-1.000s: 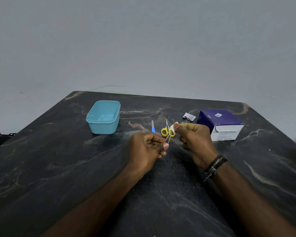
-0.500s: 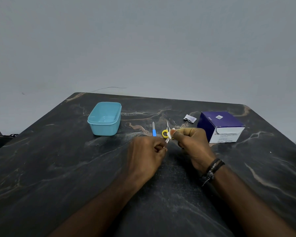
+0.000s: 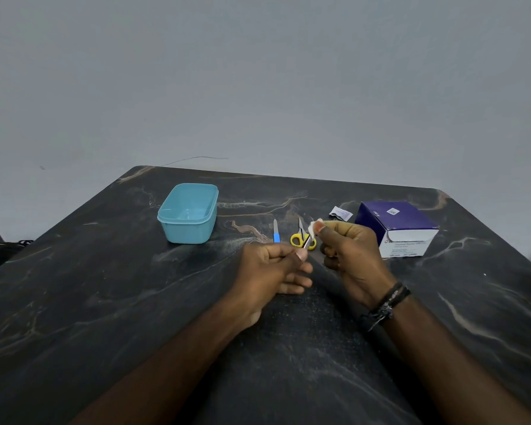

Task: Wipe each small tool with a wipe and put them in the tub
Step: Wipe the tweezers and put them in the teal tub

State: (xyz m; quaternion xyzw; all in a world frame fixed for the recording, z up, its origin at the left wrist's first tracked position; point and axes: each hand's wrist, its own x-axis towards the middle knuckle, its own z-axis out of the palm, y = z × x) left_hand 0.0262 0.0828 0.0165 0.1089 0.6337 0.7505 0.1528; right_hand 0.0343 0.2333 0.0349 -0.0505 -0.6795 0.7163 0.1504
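Note:
My left hand [image 3: 275,265] pinches the lower end of thin metal tweezers [image 3: 307,243], which slant up to the right. My right hand [image 3: 351,256] holds a small white wipe [image 3: 313,228] pressed around the tweezers' upper end. Just behind the hands, yellow-handled scissors [image 3: 298,239] and a blue-handled nail file [image 3: 276,232] lie on the dark marble table [image 3: 105,302]. A light blue tub [image 3: 189,213] stands open at the back left, with nothing visible inside it.
A purple and white box [image 3: 397,228] sits at the back right. A small torn white sachet [image 3: 340,213] lies left of it. The table's far edge meets a plain grey wall.
My right hand has slid the wipe up along the tweezers towards their tip, away from my left hand. Both hands shifted slightly on the tweezers.

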